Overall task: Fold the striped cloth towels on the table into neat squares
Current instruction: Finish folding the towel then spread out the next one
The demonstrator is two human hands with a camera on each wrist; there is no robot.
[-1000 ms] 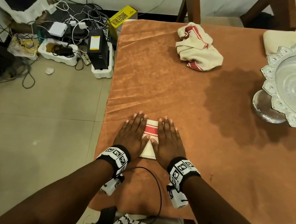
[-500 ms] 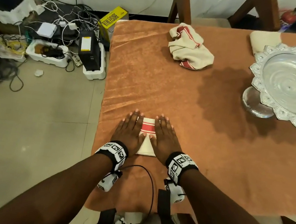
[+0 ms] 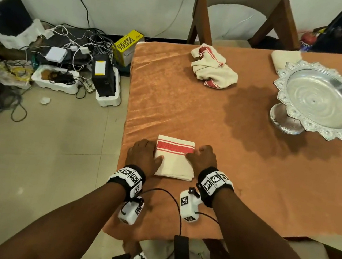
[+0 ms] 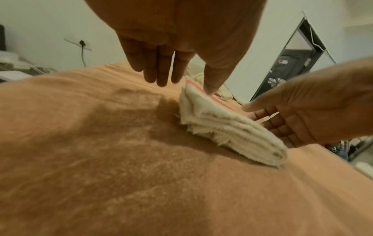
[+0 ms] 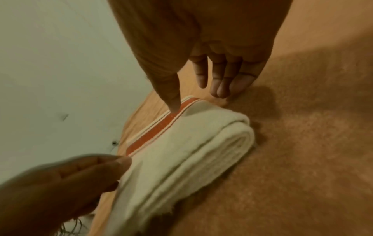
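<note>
A folded cream towel with a red stripe lies near the table's front left edge, its layered edge toward me. My left hand is at its left side, thumb on top and fingers down along the edge. My right hand holds the right side the same way, thumb on the red stripe. Both hands pinch the towel's edges. A crumpled striped towel lies at the table's far side.
An ornate silver pedestal bowl stands at the right, with a folded cream cloth behind it. The table has an orange cover. A wooden chair stands beyond the far edge. Cables and boxes clutter the floor at left.
Both hands lay flat on top of the folded towel; they have slid apart to its left and right edges, uncovering it, with thumbs on top.
</note>
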